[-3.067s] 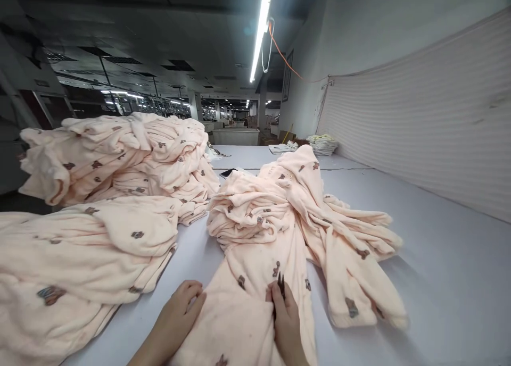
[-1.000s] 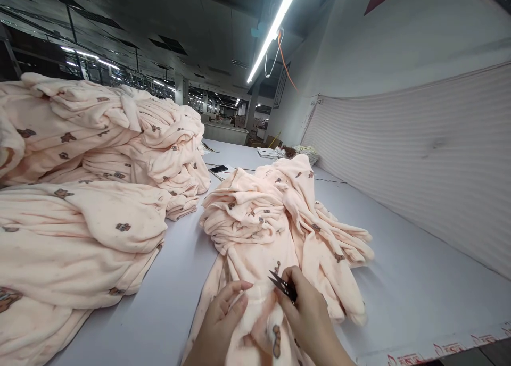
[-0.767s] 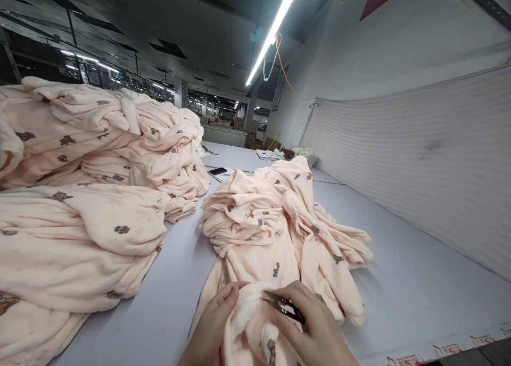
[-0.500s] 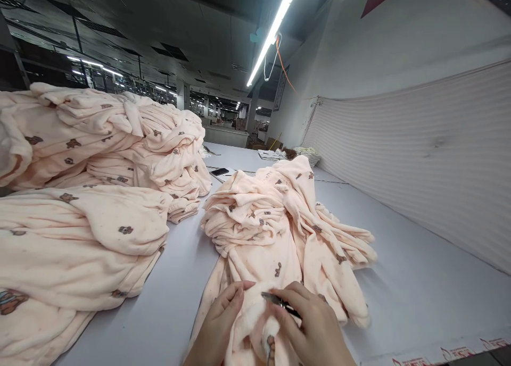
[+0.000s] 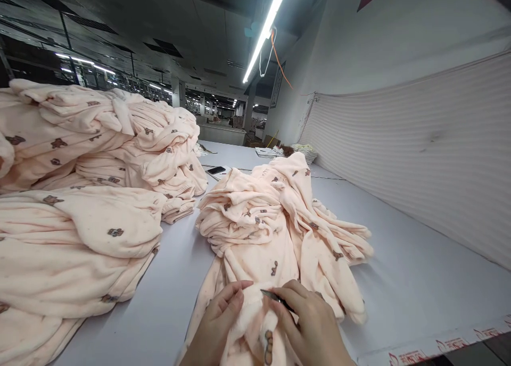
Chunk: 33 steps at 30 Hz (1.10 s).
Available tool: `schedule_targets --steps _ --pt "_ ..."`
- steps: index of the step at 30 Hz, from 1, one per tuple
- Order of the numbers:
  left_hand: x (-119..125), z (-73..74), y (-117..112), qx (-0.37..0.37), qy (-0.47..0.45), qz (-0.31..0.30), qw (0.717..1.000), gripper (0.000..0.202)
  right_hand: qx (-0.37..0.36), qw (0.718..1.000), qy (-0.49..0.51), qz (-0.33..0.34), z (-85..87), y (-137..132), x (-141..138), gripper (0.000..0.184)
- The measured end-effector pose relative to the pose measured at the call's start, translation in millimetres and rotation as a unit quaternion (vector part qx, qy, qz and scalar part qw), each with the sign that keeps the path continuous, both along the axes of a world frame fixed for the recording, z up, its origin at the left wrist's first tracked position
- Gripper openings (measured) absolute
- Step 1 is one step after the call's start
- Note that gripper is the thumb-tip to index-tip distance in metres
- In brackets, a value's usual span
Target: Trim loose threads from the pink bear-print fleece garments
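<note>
Pale pink fleece with small brown bear prints, a garment, lies bunched on the table in front of me. My left hand pinches a fold of it between thumb and fingers. A small pair of dark metal thread snips sits in my right hand, fingers closed round it. The tips of the snips point left, close to the pinched fabric. Whether the blades touch the cloth I cannot tell. Part of the snips is hidden by my fingers.
Large heaps of the same printed fleece fill the left side of the white table. A phone lies on papers behind the garment. Stacked cloth pieces stand farther back. A striped fabric sheet covers the wall at right.
My view has shifted slightly, so the heaps and garment sit a little farther left. Both hands keep nearly the same pose; the snips are turned slightly and their blades appear closer together.
</note>
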<state>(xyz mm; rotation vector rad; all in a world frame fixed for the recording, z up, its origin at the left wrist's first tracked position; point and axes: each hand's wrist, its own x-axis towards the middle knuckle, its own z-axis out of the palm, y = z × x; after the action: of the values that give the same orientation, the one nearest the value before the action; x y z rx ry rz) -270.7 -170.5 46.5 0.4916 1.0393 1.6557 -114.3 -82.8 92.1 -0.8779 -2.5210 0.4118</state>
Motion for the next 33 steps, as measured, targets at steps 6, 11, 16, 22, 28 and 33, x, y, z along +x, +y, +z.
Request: schedule_targets --steps 6,11,16,22,28,33 --pt "3 3.1 2 0.021 -0.026 -0.019 0.999 0.041 -0.026 0.999 0.019 0.018 0.8 2 3 0.020" --pt "1 -1.3 5 0.022 0.004 -0.026 0.999 0.036 -0.052 0.999 0.004 0.011 1.9 3 1 0.020" --pt "0 -4.5 7 0.016 0.003 -0.030 0.999 0.035 -0.053 0.998 -0.010 0.034 1.8 1 3 0.022" --pt "2 -3.0 9 0.006 0.033 -0.033 0.999 0.039 -0.099 0.995 0.006 0.029 -0.4 1 3 0.019" --pt "3 -5.8 13 -0.005 0.060 -0.005 0.998 0.041 -0.113 0.993 0.032 0.018 1.3 6 5 0.021" --pt "3 -5.1 17 0.001 0.013 -0.040 0.999 0.041 -0.067 0.997 0.011 0.040 -3.0 5 6 0.022"
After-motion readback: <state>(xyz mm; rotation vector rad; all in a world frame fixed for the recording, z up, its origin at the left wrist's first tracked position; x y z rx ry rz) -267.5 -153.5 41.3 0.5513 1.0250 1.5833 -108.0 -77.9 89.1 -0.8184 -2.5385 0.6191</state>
